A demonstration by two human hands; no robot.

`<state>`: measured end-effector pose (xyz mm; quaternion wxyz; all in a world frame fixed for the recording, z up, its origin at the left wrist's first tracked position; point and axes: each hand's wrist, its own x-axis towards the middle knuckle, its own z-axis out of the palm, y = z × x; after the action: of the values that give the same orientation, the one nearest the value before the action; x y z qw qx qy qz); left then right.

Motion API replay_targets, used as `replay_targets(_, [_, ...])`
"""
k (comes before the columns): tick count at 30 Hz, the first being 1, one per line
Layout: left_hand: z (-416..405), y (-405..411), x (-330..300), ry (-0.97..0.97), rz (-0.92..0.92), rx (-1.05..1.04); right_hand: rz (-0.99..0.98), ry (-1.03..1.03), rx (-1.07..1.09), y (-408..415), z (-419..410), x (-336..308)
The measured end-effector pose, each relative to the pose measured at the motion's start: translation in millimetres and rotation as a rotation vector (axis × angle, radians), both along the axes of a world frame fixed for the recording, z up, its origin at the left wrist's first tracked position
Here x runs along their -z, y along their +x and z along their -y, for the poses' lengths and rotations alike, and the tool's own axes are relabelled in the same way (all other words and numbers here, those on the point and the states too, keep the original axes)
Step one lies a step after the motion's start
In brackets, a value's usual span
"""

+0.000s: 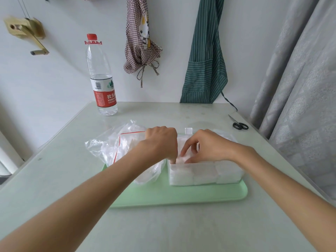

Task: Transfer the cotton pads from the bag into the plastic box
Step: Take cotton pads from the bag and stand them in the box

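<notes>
Two hands [161, 140] [209, 146] inside plastic box [205, 174] — white cotton pads [181, 176] in packed blocks.
Fingertips pinching pads — grip partly hidden; bag [116, 144] crumpled left of box.

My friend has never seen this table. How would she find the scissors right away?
Start at the pale table and look to its far right edge, next to the grey curtain. The scissors lie flat there, well away from the green tray. They are the only thing with black loop handles and thin metal blades.
</notes>
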<state>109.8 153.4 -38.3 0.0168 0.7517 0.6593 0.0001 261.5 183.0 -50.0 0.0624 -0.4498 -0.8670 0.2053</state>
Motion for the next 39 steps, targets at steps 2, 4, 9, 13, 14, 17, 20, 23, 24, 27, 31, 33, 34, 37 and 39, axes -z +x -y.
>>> replay_targets(2, [-4, 2, 3, -0.022, -0.041, -0.003, 0.042, 0.009, 0.002, 0, -1, 1])
replay_targets(4, [-7, 6, 7, -0.025, -0.076, -0.008, 0.075, 0.002, -0.011, -2, -2, 5])
replay_targets(9, [-3, 4, 5, 0.007, -0.035, 0.007, 0.079, -0.032, -0.026, -2, -6, 2])
replay_targets(13, [21, -33, -5, 0.129, 0.360, -0.096, -0.091, 0.014, 0.027, 7, 0, -9])
replay_targets(14, [30, -46, -6, 0.191, 0.440, -0.138, -0.135, 0.032, 0.036, 8, 3, -11])
replay_targets(17, [52, -88, -4, 0.324, 0.509, -0.303, -0.227, 0.082, 0.035, -2, 14, -14])
replay_targets(20, [62, -127, 3, 0.185, 0.403, -0.495, -0.309, 0.129, 0.032, -23, 26, -15])
replay_targets(23, [64, -148, 12, -0.086, 0.279, -0.551, -0.348, 0.203, 0.029, -55, 40, -11])
replay_targets(24, [62, -149, 15, -0.134, 0.287, -0.538, -0.337, 0.224, 0.036, -64, 46, -9])
replay_targets(27, [57, -152, 19, -0.213, 0.403, -0.461, -0.231, 0.304, 0.053, -93, 58, 2])
replay_targets(31, [52, -148, 21, -0.248, 0.525, -0.387, -0.112, 0.405, 0.061, -115, 60, 23])
replay_targets(33, [51, -145, 22, -0.258, 0.576, -0.364, -0.056, 0.419, 0.103, -118, 59, 32])
replay_targets(34, [51, -144, 22, -0.258, 0.596, -0.357, -0.024, 0.419, 0.107, -118, 60, 35])
replay_targets(37, [53, -144, 19, -0.238, 0.637, -0.352, -0.013, 0.378, 0.088, -118, 63, 37])
replay_targets(39, [53, -144, 19, -0.222, 0.634, -0.346, -0.031, 0.327, 0.086, -116, 65, 34])
